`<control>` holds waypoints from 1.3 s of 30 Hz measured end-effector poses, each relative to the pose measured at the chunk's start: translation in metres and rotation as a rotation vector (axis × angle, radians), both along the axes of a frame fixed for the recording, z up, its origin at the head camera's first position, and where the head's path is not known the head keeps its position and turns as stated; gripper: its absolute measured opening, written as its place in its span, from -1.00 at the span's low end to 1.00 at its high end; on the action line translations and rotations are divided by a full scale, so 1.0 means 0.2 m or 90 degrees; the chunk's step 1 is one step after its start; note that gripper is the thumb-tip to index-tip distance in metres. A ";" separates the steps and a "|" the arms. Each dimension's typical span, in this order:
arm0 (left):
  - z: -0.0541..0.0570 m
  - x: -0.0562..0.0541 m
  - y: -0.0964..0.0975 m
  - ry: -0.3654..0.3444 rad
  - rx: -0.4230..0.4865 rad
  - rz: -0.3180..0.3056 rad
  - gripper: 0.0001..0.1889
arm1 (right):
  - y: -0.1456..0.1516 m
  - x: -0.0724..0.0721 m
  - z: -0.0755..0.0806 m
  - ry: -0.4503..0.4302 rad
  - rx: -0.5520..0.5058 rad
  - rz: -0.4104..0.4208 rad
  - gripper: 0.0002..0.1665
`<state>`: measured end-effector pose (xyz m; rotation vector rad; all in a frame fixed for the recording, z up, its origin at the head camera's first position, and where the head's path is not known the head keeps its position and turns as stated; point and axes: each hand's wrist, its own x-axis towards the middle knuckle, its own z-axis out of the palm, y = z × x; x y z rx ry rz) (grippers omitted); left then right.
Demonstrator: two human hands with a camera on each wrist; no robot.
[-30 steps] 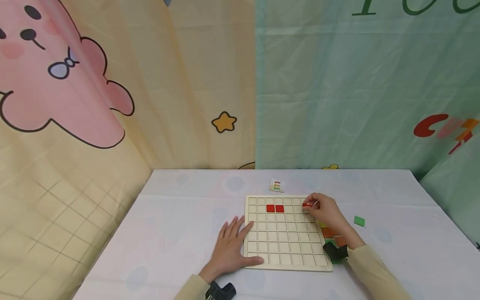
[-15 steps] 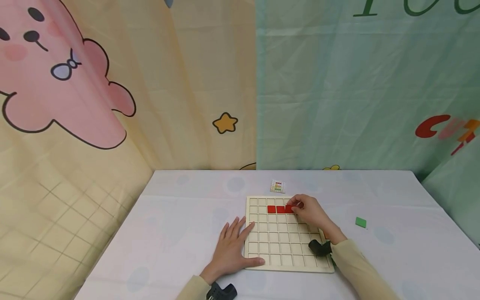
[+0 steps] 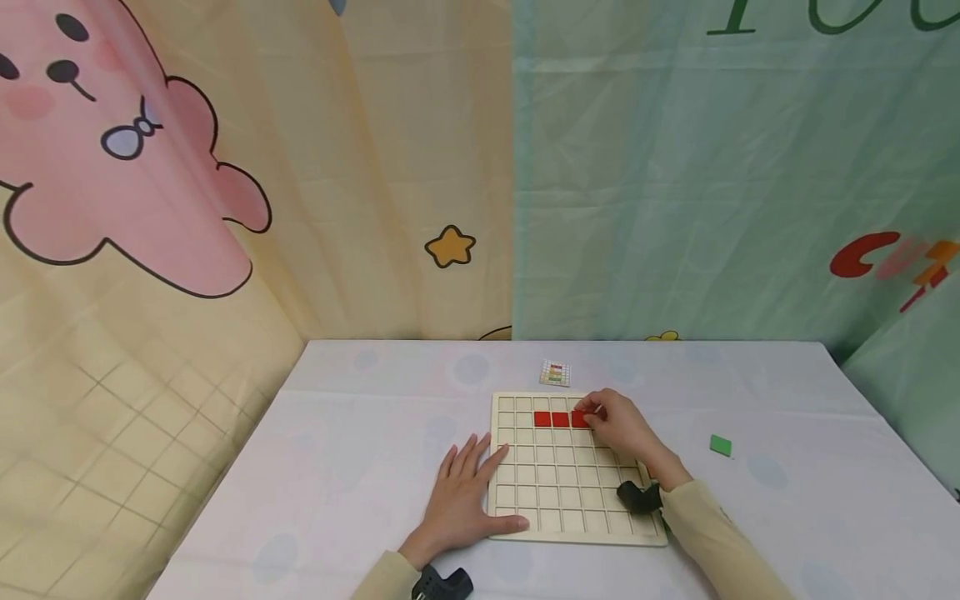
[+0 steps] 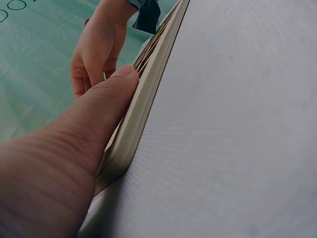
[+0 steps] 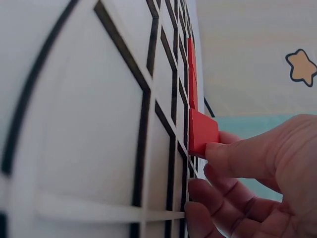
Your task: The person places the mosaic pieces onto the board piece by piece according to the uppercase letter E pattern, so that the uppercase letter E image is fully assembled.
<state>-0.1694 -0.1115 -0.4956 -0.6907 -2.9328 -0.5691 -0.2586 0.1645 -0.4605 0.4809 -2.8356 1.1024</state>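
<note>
This looks like a curtained-off spot, room type unclear: curtains (image 3: 645, 192) printed with a pink animal (image 3: 150, 183) and star (image 3: 450, 247) hang beyond the right grip (image 3: 622, 423); beneath it, a cloth-covered bench (image 3: 360, 433).

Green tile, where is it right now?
In the head view, the green tile lies on the white tabletop, to the right of the grid board and the right hand.

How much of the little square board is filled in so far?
Done: two red tiles sit side by side in the grid of the board. In hand: the right hand pinches a third red tile, tilted, beside them. Still to do, probably: laying that one flat, then other colours; the small card seems to show green too, and a green tile lies loose on the table.
</note>
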 end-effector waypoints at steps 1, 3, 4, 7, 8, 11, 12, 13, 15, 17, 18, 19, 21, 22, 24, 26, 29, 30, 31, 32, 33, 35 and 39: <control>0.00 0.00 0.00 0.000 -0.001 0.000 0.05 | 0.00 0.00 0.00 -0.001 0.005 -0.003 -0.85; 0.00 0.00 0.00 0.001 -0.002 0.001 0.05 | -0.01 0.01 0.00 0.001 0.020 -0.003 -0.82; 0.00 0.00 0.00 0.002 -0.003 0.001 0.05 | -0.01 0.01 0.00 0.004 0.028 0.000 -0.80; 0.00 0.00 0.00 0.001 -0.003 0.002 0.05 | 0.00 0.02 0.01 0.008 0.052 0.008 -0.76; 0.00 0.00 0.00 0.001 -0.002 0.001 0.05 | 0.00 0.02 0.01 0.009 0.058 0.013 -0.75; -0.01 0.00 0.00 -0.002 0.001 -0.002 0.05 | 0.03 0.03 0.01 0.007 0.056 0.037 -0.75; -0.01 0.00 0.00 -0.004 0.001 -0.002 0.05 | 0.05 0.03 0.01 0.007 0.051 0.046 -0.75; -0.01 -0.01 0.00 -0.005 0.002 -0.002 0.05 | 0.06 0.03 0.02 0.004 0.045 0.051 -0.75; -0.01 -0.01 0.01 -0.007 -0.001 -0.003 0.06 | 0.10 0.04 0.03 -0.009 0.028 0.063 -0.76; -0.01 0.00 0.01 -0.008 -0.003 -0.002 0.06 | 0.14 0.05 0.04 -0.020 0.015 0.066 -0.76; -0.01 0.00 0.01 -0.008 -0.003 -0.001 0.06 | 0.17 0.05 0.04 -0.020 0.016 0.066 -0.77; -0.01 0.00 0.01 -0.006 -0.003 0.000 0.06 | 0.19 0.06 0.05 -0.027 0.015 0.064 -0.78; -0.01 0.00 0.01 -0.004 -0.003 0.001 0.06 | 0.24 0.07 0.06 -0.034 0.024 0.066 -0.80; 0.00 0.00 0.00 -0.003 -0.002 0.002 0.06 | 0.27 0.08 0.06 -0.035 0.033 0.064 -0.81; 0.00 0.00 0.00 -0.003 -0.004 0.003 0.06 | 0.31 0.09 0.07 -0.042 0.054 0.061 -0.82; 0.00 0.00 0.00 -0.003 -0.008 0.004 0.06 | 0.35 0.10 0.07 -0.052 0.074 0.060 -0.80; -0.01 0.00 0.00 -0.003 -0.010 0.004 0.06 | 0.39 0.11 0.07 -0.067 0.096 0.059 -0.77; -0.01 0.00 0.00 -0.001 -0.011 0.004 0.06 | 0.40 0.12 0.07 -0.070 0.101 0.064 -0.76; -0.01 0.00 0.00 0.000 -0.011 0.005 0.06 | 0.41 0.12 0.07 -0.074 0.103 0.068 -0.76; -0.01 0.00 0.00 0.000 -0.009 0.005 0.06 | 0.42 0.12 0.07 -0.078 0.103 0.068 -0.76; -0.01 0.00 0.00 0.000 -0.008 0.006 0.06 | 0.42 0.12 0.06 -0.083 0.102 0.066 -0.76; -0.01 0.00 0.00 0.000 -0.007 0.006 0.06 | 0.44 0.12 0.05 -0.087 0.093 0.066 -0.76; -0.01 0.00 0.00 -0.003 -0.002 0.002 0.06 | 0.46 0.11 0.02 -0.102 0.074 0.016 -0.76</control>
